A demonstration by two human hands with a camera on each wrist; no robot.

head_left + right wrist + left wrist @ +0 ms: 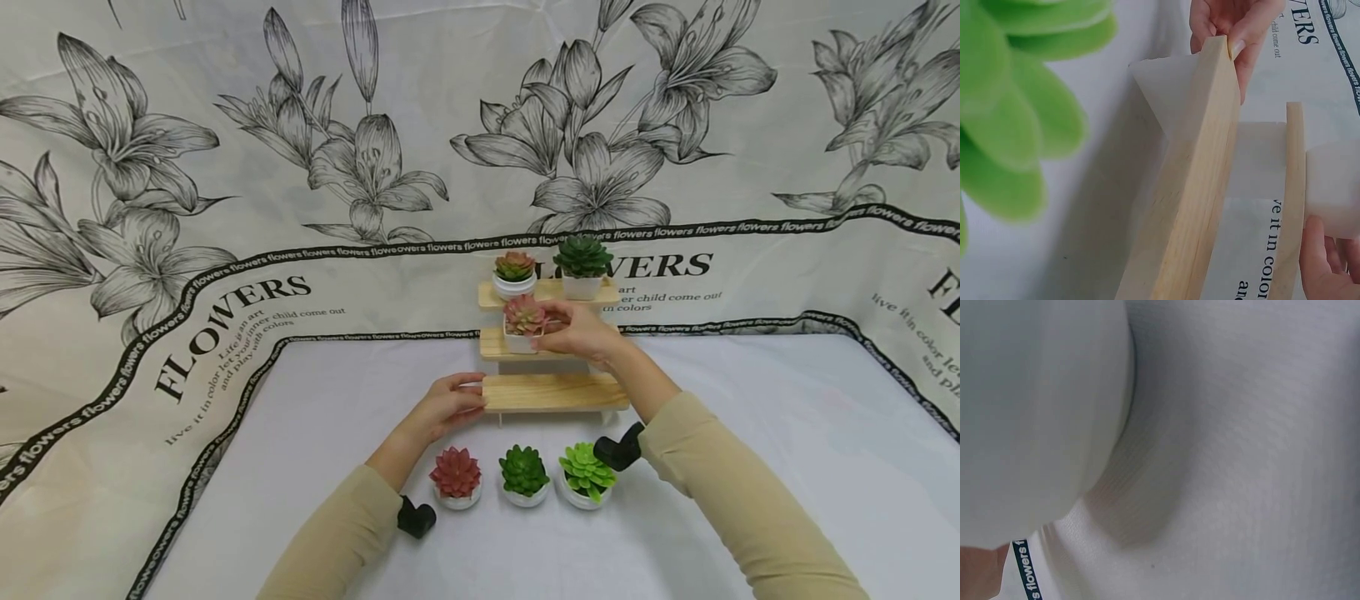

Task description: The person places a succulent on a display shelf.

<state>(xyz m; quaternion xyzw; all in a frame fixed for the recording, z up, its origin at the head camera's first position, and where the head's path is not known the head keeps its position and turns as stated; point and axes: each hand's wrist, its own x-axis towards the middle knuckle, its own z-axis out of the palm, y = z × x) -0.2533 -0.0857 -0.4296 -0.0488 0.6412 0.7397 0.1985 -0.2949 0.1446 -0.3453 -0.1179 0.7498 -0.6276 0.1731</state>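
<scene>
A three-step wooden display stand [555, 393] with pale shelves rises at the back of the white table. My left hand [450, 406] grips the left end of its lowest shelf; the right wrist view shows the thumb on the board's edge [1222, 69]. With thumb and fingers, my right hand [581, 332] pinches a pink succulent in a white pot [522, 340] at the left part of the middle shelf. In the right wrist view that pot [1335, 187] sits right against the board. On the top shelf stand an orange-green succulent [514, 268] and a dark green one [582, 258].
In front of the stand, a red succulent [456, 473], a green one [524, 472] and a bright green one [587, 472] form a row in white pots. Behind hangs a flower-print cloth [390, 292]. A white pot [1035, 425] fills the left wrist view's upper left.
</scene>
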